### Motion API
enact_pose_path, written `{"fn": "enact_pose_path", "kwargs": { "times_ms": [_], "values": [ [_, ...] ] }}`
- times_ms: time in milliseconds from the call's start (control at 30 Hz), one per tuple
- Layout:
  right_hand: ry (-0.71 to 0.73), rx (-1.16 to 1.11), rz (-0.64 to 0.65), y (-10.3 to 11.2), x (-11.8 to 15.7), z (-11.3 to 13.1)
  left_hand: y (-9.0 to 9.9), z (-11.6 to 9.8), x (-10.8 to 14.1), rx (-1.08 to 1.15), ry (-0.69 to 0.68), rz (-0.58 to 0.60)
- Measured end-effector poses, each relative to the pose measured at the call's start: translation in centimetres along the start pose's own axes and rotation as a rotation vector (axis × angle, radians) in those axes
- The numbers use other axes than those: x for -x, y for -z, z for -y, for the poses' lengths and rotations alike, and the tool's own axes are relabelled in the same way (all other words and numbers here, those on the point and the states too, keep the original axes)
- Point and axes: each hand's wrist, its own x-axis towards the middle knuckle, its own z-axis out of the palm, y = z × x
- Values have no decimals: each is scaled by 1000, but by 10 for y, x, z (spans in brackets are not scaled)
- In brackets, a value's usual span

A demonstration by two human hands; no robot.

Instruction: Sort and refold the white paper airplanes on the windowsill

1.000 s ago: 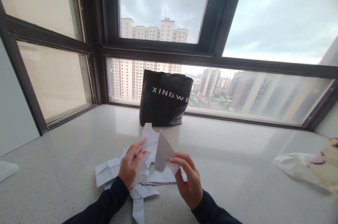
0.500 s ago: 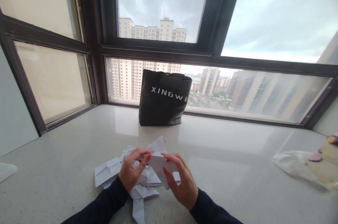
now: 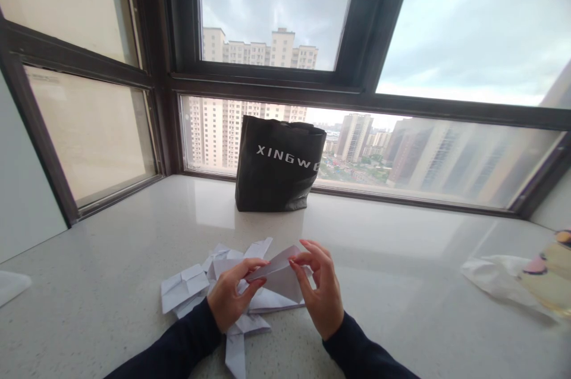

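Note:
A partly folded sheet of white paper (image 3: 282,276) is held up between my two hands, tilted above the counter. My left hand (image 3: 236,293) pinches its left edge between thumb and fingers. On the other side, my right hand (image 3: 320,290) grips the upper right edge with thumb and index finger, the other fingers curled. Beneath and to the left lie several folded white paper pieces (image 3: 184,288) in a loose pile. One folded strip (image 3: 235,355) points toward me. My hands cover part of the pile.
On the pale speckled counter (image 3: 392,284), a black bag (image 3: 279,171) with white lettering stands upright near the window. At the right edge lies a white wrapper (image 3: 495,278) with a cartoon-patterned item (image 3: 551,278). A white object (image 3: 13,287) sits at the left edge.
My right hand has moved up and slightly right, shifting its grip to the paper's upper edge. The sheet has turned, and its raised point now leans right.

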Motion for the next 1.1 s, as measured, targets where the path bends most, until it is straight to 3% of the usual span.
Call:
{"fn": "enact_pose_path", "kwargs": {
  "times_ms": [133, 267, 367, 533, 767, 967, 1100],
  "values": [
    [44, 75, -9, 1, -1, 2, -2, -3, 0, 115, 87, 72],
    [57, 257, -15, 1, -2, -1, -3, 0, -1, 227, 164, -58],
    [-67, 249, 7, -1, -2, -9, -2, 2, -1, 269, 168, -86],
    [-306, 164, 100, -2, 0, -21, 1, -1, 0, 177, 72, -30],
    [-357, 135, 143, -1, -1, -20, 1, 0, -1, 91, 15, 62],
    [-273, 183, -10, 0, -3, -17, 10, 9, -4, 94, 129, -307],
    [-158, 247, 147, 1, -3, -12, 19, 11, -7, 147, 166, -492]
  ]
}}
